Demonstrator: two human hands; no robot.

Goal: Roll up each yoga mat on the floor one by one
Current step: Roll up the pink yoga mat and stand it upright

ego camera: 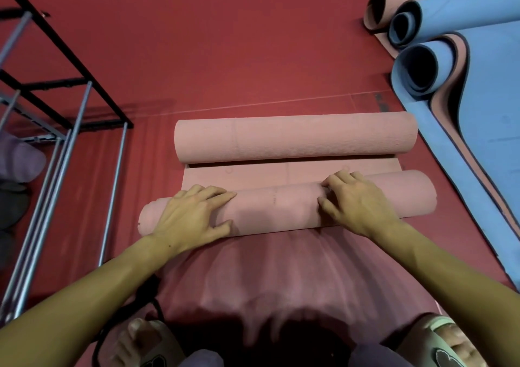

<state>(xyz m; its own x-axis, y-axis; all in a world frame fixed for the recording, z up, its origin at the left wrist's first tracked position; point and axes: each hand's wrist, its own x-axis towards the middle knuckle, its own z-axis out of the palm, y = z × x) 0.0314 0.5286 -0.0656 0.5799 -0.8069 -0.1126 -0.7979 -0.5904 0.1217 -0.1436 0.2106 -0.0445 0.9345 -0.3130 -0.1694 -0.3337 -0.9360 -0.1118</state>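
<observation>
A pink yoga mat (281,206) lies on the red floor, rolled into a thick tube across the middle of the view. My left hand (194,217) rests on top of the tube's left part with fingers spread flat. My right hand (357,200) presses on its right part, fingers bent over the top. A short flat strip of the mat (253,173) shows beyond the tube. Just past that strip lies a second pink roll (295,138), parallel to the first.
A metal rack (64,113) with black and grey bars stands at the left. Blue and pink mats (422,65), loosely rolled or curled, lie at the upper right. A black cord (146,302) and my sandalled feet (444,347) are near the bottom edge.
</observation>
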